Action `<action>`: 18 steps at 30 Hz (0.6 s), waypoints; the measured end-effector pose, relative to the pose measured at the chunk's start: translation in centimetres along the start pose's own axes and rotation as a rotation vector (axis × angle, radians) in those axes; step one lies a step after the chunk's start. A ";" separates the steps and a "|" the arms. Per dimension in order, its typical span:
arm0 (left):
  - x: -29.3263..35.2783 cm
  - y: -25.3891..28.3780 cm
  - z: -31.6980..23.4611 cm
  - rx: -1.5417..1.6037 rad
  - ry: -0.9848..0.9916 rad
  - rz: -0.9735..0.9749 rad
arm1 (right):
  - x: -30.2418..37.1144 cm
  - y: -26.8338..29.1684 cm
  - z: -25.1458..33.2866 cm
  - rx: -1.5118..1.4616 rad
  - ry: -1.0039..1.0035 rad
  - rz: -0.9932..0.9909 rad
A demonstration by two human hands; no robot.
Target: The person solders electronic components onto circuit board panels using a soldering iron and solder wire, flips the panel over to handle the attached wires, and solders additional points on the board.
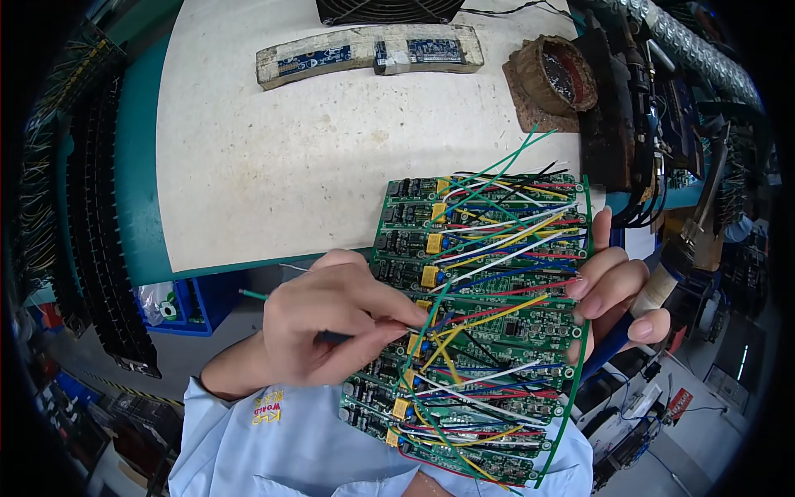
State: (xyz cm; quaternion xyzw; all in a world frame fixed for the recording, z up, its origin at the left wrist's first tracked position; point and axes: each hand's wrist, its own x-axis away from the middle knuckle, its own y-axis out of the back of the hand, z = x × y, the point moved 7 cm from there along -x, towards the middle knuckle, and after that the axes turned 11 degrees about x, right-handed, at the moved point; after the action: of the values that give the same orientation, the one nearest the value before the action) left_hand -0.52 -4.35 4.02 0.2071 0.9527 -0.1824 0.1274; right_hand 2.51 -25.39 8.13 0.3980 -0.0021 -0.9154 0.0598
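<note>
A panel of green circuit boards [517, 331] is held tilted in front of my chest, with yellow block components and many coloured wires along its rows. My left hand [339, 319] is closed, thumb and forefinger pinching a thin wire at the panel's left-middle, beside the yellow blocks. A green wire end [252, 294] and a thin silvery strand stick out behind that hand. My right hand [617, 290] grips the panel's right edge. A soldering iron [654, 294] with a blue handle lies across the same hand, its metal end pointing up and right, away from the panel.
Pale sheeting covers the teal bench [273, 166]. On it are a taped block [364, 58] with blue boards and a round, crusted pot [556, 76]. A black fan grille [389, 10] stands at the back. Black strips [103, 224] hang at left, above a blue bin [195, 306].
</note>
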 end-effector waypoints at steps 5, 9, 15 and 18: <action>0.1 -0.6 -0.8 -0.276 -0.193 0.239 | 0.1 0.4 -0.9 -0.051 -0.017 -0.024; -0.1 -1.0 -1.2 -0.391 -0.211 0.294 | -0.6 1.2 -1.7 -0.080 -0.024 0.041; -1.4 -1.5 -1.7 -0.555 -0.120 0.319 | -2.5 1.4 -2.6 -0.094 -0.061 0.144; -2.5 -1.9 -2.0 -0.651 -0.093 0.350 | -3.3 1.1 -2.8 -0.087 -0.074 0.049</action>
State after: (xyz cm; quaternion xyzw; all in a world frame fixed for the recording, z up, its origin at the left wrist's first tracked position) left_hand 0.55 -6.04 7.21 0.3071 0.9041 0.1456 0.2591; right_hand 6.87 -25.98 8.67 0.3609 0.0255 -0.9270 0.0992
